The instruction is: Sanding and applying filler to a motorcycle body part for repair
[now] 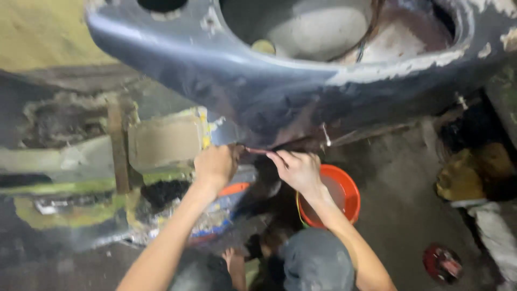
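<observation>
The person's left hand (215, 166) is closed in a fist just under the lower edge of a large dark blue body panel (237, 81), gripping one end of a thin reddish strip (257, 151) — what the strip is cannot be told through the blur. The right hand (298, 170) pinches the strip's other end between fingertips and thumb, so the strip spans the short gap between both hands, right against the panel's underside. The panel has chipped whitish patches and round openings on top. Below the right wrist stands an orange bucket (350, 191) on the grey concrete floor (398, 215) — near it, apart to the right, lies a small red round object (442, 263).
</observation>
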